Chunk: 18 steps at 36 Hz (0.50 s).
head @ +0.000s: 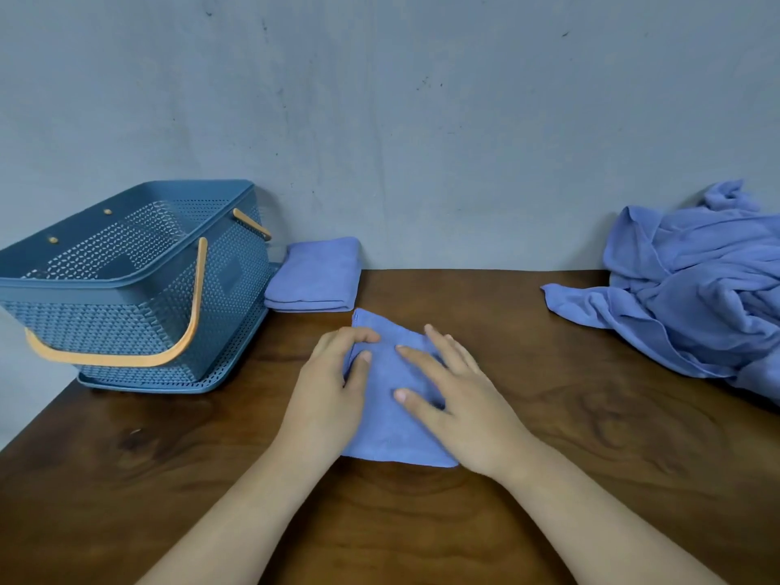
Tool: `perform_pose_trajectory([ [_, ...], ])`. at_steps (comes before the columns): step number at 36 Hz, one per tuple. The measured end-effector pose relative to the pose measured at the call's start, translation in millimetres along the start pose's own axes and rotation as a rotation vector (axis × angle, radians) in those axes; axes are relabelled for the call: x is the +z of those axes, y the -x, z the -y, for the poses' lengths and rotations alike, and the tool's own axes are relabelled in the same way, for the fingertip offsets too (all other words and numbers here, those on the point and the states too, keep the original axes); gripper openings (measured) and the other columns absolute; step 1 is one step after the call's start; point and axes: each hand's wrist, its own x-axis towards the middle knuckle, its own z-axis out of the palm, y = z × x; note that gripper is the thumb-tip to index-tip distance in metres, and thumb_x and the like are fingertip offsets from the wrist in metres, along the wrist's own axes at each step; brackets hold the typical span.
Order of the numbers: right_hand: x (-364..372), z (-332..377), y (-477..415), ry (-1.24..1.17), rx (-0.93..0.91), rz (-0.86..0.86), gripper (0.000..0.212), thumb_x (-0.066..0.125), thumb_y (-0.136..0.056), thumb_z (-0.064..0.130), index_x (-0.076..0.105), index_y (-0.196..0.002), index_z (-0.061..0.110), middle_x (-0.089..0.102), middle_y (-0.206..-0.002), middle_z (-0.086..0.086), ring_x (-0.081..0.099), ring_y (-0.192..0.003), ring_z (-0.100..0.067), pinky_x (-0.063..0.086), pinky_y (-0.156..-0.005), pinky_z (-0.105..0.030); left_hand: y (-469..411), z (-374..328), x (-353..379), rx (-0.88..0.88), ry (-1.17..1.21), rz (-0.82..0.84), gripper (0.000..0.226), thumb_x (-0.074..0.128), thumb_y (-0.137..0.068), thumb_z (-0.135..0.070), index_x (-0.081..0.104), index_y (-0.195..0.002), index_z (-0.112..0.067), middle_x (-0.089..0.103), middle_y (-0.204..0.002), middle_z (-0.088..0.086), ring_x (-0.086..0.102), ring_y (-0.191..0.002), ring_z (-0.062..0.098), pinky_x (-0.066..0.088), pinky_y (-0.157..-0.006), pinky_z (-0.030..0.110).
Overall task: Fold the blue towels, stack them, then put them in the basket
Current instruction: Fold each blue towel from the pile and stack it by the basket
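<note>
The small blue towel [386, 420], folded to a narrow shape, lies flat on the brown wooden counter [591, 449] at the centre of the frame, just below the middle. Both bare hands are on it. The left grip [333, 386] has its fingers curled over the towel's left edge, with the thumb on top pinching the cloth. The right grip [456, 399] lies flat with fingers straight and spread, pressing on the towel's right side and holding nothing.

Just above the towel, against the grey wall [422, 120], sits a stack of folded towels [314, 276]. Touching the stack on its left, in the left of the frame, stands the blue perforated basket [105, 327] with orange handles, tilted slightly and resting on a matching blue tray [181, 384]. At the right edge, well apart from the hands, lies a heap of crumpled blue towels [696, 297].
</note>
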Motion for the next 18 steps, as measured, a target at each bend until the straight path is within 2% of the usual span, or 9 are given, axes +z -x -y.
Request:
perform_pose_trajectory([
  [3,-10.0,5.3,-0.9,-0.409,0.109,-0.159,0.056,0.064,-0.103,0.048,0.039,-0.152,0.059,0.027,-0.166,0.028,0.021,-0.154,0.007,0.034,-0.118,-0.022,-2.1,-5.2,-7.3,0.129,0.067,-0.045,0.035,0.060,-0.104,-0.007,0.067,-0.125,-0.033,0.063,-0.130,-0.018,0.056,-0.130,0.002,0.039,-0.107,0.013],
  [5,-15.3,11.0,-0.5,-0.797,0.158,-0.116,0.056,0.068,-0.104,0.027,0.046,-0.147,0.055,0.048,-0.155,0.023,0.049,-0.142,-0.001,0.046,-0.108,-0.022,-1.5,-10.1,-12.3,0.159,0.127,-0.058,0.033,0.060,-0.105,-0.007,0.067,-0.130,-0.028,0.063,-0.133,-0.016,0.054,-0.135,0.005,0.037,-0.110,0.013],
  [6,-16.7,14.0,0.1,-0.953,0.151,-0.060,0.056,0.067,-0.104,0.020,0.048,-0.147,0.049,0.055,-0.153,0.015,0.056,-0.138,-0.008,0.049,-0.109,-0.028,-0.9,-12.9,-14.3,0.161,0.156,-0.062,0.032,0.060,-0.106,-0.009,0.068,-0.130,-0.028,0.063,-0.133,-0.017,0.054,-0.135,0.004,0.037,-0.110,0.012],
  [8,-17.0,19.9,2.1,-1.107,0.143,0.025,0.054,0.064,-0.104,0.011,0.049,-0.148,0.036,0.063,-0.148,0.000,0.059,-0.138,-0.020,0.047,-0.113,-0.045,0.1,-16.4,-17.7,0.152,0.220,-0.066,0.032,0.060,-0.106,-0.010,0.068,-0.129,-0.032,0.064,-0.134,-0.017,0.054,-0.135,0.001,0.037,-0.107,0.009],
  [10,-15.9,24.7,4.1,-1.203,0.159,0.054,0.050,0.062,-0.102,0.003,0.050,-0.146,0.025,0.065,-0.144,-0.008,0.059,-0.138,-0.028,0.045,-0.117,-0.052,-1.0,-16.3,-21.1,0.122,0.287,-0.060,0.032,0.059,-0.107,-0.012,0.068,-0.127,-0.036,0.066,-0.134,-0.015,0.056,-0.134,0.002,0.039,-0.107,0.013],
  [12,-15.0,27.8,5.6,-1.233,0.164,0.063,0.047,0.063,-0.100,-0.001,0.053,-0.142,0.018,0.065,-0.143,-0.009,0.060,-0.136,-0.031,0.046,-0.116,-0.053,-3.5,-13.4,-23.9,0.093,0.317,-0.069,0.031,0.059,-0.108,-0.014,0.068,-0.127,-0.036,0.067,-0.135,-0.014,0.057,-0.134,0.004,0.042,-0.109,0.017],
  [15,-12.8,32.1,7.4,-1.113,0.159,-0.009,0.048,0.069,-0.097,0.000,0.060,-0.139,0.022,0.067,-0.141,-0.002,0.064,-0.131,-0.027,0.051,-0.111,-0.052,-8.4,-6.9,-26.5,0.053,0.314,-0.095,0.031,0.057,-0.108,-0.011,0.072,-0.122,-0.035,0.069,-0.130,-0.015,0.059,-0.129,0.003,0.042,-0.104,0.013],
  [18,-10.2,40.4,5.6,-0.980,0.152,-0.081,0.054,0.072,-0.097,0.002,0.062,-0.142,0.029,0.069,-0.138,0.007,0.067,-0.127,-0.017,0.056,-0.105,-0.040,-14.0,3.7,-29.1,-0.008,0.281,-0.077,0.031,0.057,-0.108,-0.011,0.074,-0.116,-0.037,0.072,-0.121,-0.014,0.064,-0.116,0.000,0.044,-0.097,0.015],
])
